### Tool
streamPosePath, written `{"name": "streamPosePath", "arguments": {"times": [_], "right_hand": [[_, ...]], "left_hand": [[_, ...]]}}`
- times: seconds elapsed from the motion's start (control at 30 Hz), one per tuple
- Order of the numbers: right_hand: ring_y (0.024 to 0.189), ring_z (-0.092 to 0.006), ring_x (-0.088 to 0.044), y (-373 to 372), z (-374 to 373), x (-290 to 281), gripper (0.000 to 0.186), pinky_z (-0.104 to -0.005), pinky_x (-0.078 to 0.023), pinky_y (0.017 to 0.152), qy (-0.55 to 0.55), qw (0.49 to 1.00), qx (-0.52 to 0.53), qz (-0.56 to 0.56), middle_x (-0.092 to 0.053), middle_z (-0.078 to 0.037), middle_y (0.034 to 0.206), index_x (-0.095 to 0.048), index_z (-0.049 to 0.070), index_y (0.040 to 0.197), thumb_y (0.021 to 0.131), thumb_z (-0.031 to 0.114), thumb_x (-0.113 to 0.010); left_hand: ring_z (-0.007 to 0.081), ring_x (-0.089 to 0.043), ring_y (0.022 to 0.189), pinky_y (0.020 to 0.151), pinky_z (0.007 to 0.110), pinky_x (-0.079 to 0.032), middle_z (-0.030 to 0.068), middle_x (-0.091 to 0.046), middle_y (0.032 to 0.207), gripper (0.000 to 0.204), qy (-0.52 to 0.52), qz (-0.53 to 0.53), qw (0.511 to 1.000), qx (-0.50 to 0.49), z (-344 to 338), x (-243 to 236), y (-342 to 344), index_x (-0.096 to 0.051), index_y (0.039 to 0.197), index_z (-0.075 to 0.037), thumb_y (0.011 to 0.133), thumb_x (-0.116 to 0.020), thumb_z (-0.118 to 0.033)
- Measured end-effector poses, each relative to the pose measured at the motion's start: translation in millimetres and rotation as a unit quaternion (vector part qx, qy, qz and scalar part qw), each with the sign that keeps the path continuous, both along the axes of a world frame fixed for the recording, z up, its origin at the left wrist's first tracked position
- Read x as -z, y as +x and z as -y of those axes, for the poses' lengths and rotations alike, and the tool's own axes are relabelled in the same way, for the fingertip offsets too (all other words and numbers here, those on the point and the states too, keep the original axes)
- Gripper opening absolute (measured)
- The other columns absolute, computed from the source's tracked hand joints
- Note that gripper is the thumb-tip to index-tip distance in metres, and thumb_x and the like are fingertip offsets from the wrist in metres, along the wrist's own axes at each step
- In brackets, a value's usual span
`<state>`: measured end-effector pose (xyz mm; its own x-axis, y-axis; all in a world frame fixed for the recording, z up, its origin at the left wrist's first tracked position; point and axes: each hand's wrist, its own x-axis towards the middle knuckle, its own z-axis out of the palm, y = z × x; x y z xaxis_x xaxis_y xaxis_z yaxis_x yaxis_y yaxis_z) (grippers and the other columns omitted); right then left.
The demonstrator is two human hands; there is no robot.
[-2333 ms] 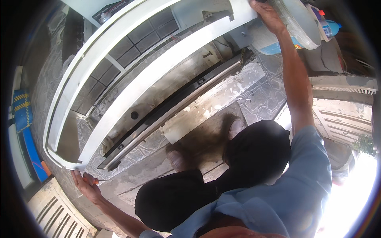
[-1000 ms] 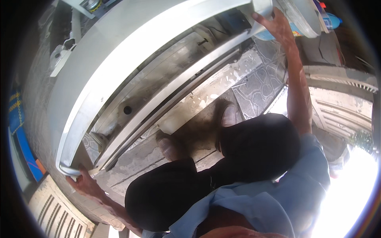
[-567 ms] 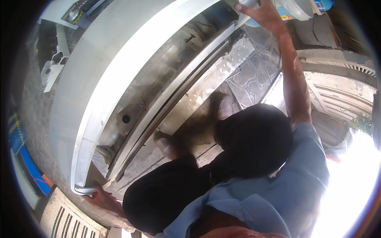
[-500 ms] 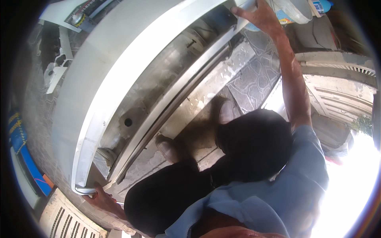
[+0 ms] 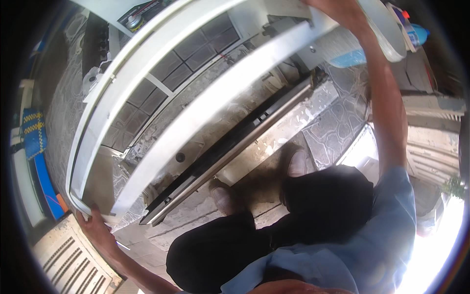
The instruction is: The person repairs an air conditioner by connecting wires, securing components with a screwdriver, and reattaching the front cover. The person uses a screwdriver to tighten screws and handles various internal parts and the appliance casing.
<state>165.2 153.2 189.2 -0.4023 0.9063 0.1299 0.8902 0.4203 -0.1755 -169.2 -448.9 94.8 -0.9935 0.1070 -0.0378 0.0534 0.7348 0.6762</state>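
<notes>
A large white hollow casing (image 5: 142,63), open on the side towards me, spans the view from lower left to upper right. My left hand (image 5: 98,229) is closed on its near left corner, thumb at the edge. At the top right my right hand (image 5: 338,11) grips the casing's other end; its fingertips run out of view. The casing is tilted up, and a dark gridded surface shows through its opening. Below lies a long dark rail (image 5: 235,142) with a metal bar along it, on a dirty whitish base.
My shoes (image 5: 297,161) stand just short of the rail. A cream slatted panel (image 5: 68,262) is at lower left, a blue-and-yellow woven strap (image 5: 34,128) at far left. Clear tubs (image 5: 387,36) and a blue bottle (image 5: 417,34) stand at upper right. A spray can (image 5: 133,22) sits at the top left.
The casing has been lifted and tipped away from me, so its inside and more of the rail below show. My left hand has shifted left and up with it, my right hand up.
</notes>
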Motion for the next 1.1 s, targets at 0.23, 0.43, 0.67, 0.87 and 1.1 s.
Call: {"name": "streamPosePath", "arguments": {"times": [0.23, 0.43, 0.67, 0.87, 1.1], "right_hand": [[0.125, -0.0431, -0.065, 56.4, -19.0, 83.2, 0.120, -0.0461, -0.048, 0.110, 0.003, 0.999, -0.038, -0.035, -0.068, -0.030, 0.132, -0.060, -0.011, 0.141, 0.072, 0.086, -0.072], [0.121, -0.0372, -0.067, 66.0, 4.7, 124.3, 0.105, -0.0455, -0.049, 0.106, 0.005, 0.990, -0.084, -0.115, -0.070, -0.027, 0.127, -0.062, -0.009, 0.137, 0.076, 0.075, -0.077], [0.121, -0.0392, -0.064, 100.0, 39.0, 117.3, 0.112, -0.0468, -0.049, 0.104, 0.003, 0.990, -0.023, -0.142, -0.067, -0.029, 0.124, -0.060, -0.011, 0.131, 0.063, 0.075, -0.085], [0.115, -0.0408, -0.065, 112.9, 44.4, 147.7, 0.114, -0.0471, -0.051, 0.100, 0.008, 0.990, -0.015, -0.141, -0.068, -0.029, 0.120, -0.061, -0.011, 0.127, 0.062, 0.080, -0.083], [0.118, -0.0412, -0.064, 124.5, 52.2, 152.5, 0.115, -0.0491, -0.050, 0.102, -0.012, 0.990, -0.005, -0.140, -0.066, -0.029, 0.122, -0.059, -0.011, 0.129, 0.064, 0.082, -0.080]], "left_hand": [[0.0092, -0.039, 0.040, 0.036, 0.030, -0.023, 0.0082, -0.060, 0.065, 0.070, -0.081, -0.041, 0.990, -0.106, 7.6, -24.3, 54.9, -0.040, 0.162, -0.009, 0.099, -0.067, -0.018], [0.0071, -0.040, 0.039, 0.032, 0.027, -0.023, 0.0081, -0.064, 0.073, 0.077, -0.116, -0.013, 0.978, -0.174, 27.2, -31.8, 82.5, -0.039, 0.165, -0.012, 0.096, -0.072, -0.017], [0.0058, -0.041, 0.041, 0.033, 0.023, -0.026, 0.0089, -0.071, 0.088, 0.075, -0.044, -0.011, 0.984, -0.170, -1.2, 5.4, 120.8, -0.040, 0.163, -0.014, 0.094, -0.069, -0.017], [0.0149, -0.066, 0.079, 0.064, 0.026, -0.052, 0.0220, -0.066, 0.138, 0.068, -0.063, -0.071, 0.987, -0.130, 45.6, 10.3, 113.9, -0.047, 0.158, -0.004, 0.094, -0.070, -0.011], [0.0374, -0.063, 0.130, 0.111, 0.041, -0.051, 0.0278, -0.061, 0.143, 0.083, 0.021, -0.031, 0.997, -0.070, 111.7, 27.6, 108.0, -0.040, 0.159, 0.003, 0.089, -0.081, -0.013]]}}
